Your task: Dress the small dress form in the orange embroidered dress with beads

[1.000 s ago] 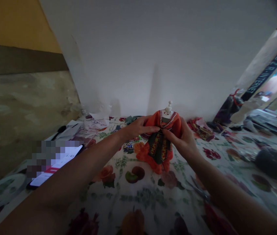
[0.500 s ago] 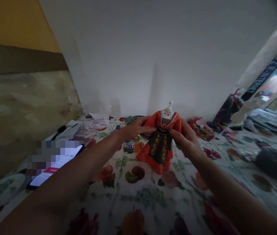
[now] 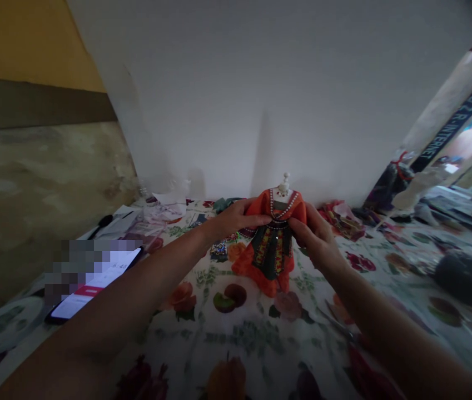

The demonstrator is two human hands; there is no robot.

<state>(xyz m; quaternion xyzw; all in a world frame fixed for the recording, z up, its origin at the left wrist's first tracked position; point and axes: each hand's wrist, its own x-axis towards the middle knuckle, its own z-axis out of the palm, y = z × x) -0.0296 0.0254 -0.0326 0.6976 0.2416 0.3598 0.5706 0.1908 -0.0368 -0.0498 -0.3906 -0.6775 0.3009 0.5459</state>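
Observation:
A small dress form in an orange dress (image 3: 261,269) stands upright on the table, with a dark patterned front panel, beaded neckline and beaded belt. Its white neck knob pokes out at the top. On its left side, my left hand (image 3: 242,216) grips the dress, thumb resting at the waist by the belt. My right hand (image 3: 313,233) clasps the opposite side, thumb at the waist too. The fingers of both hands are partly hidden behind the dress.
A lit phone (image 3: 102,283) lies left, near papers (image 3: 125,219). Glittery trim (image 3: 219,250) sits just left of the dress. Fabric scraps (image 3: 342,219) and a dark grey bundle (image 3: 469,278) are to the right. Scissors (image 3: 339,322) lie by my right forearm. A white wall (image 3: 227,100) rises behind.
The top of the dress form has tilted slightly left, and both hands have shifted a little with it. My left thumb reaches slightly further across the waist.

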